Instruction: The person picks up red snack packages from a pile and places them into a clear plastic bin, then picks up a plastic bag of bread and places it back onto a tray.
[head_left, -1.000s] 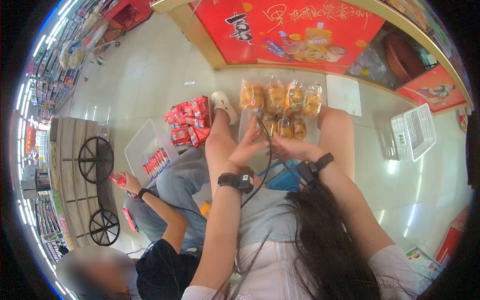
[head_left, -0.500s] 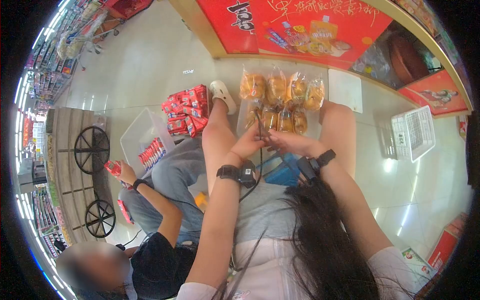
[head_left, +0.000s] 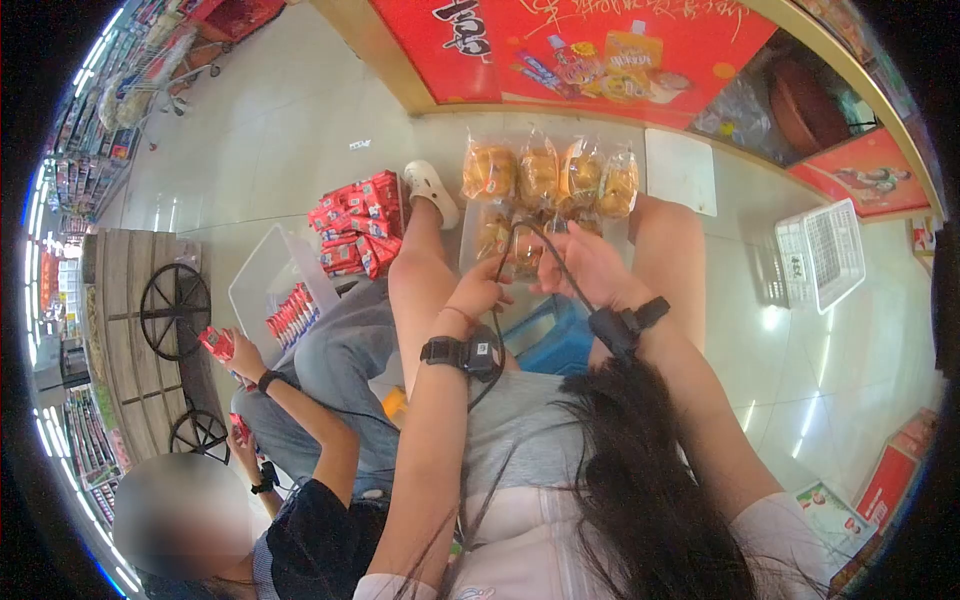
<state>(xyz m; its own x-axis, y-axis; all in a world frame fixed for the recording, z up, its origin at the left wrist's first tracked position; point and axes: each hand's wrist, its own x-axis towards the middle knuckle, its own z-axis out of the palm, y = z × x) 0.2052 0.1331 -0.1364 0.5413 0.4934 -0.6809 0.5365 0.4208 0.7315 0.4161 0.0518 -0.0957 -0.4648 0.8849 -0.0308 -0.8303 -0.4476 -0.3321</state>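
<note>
My left hand is in front of the near row of packaged bread, its fingers loosely apart and bent inward. My right hand is raised over the same row, fingers spread and slightly curled, overlapping some packs. Neither hand shows anything gripped. A black cable loops between the devices on my two wrists, passing close by both hands. Clear bags of round golden bread stand in two rows in a pale tray between my knees; my hands partly cover the near row.
At left a person holds a red packet beside a clear bin of packets. A heap of red packets lies near my foot. A blue stool is below me; a white basket stands right.
My hands have moved apart; the right one has risen and turned, and the cable now arches between them. The other person's second hand has come into view with a red packet.
</note>
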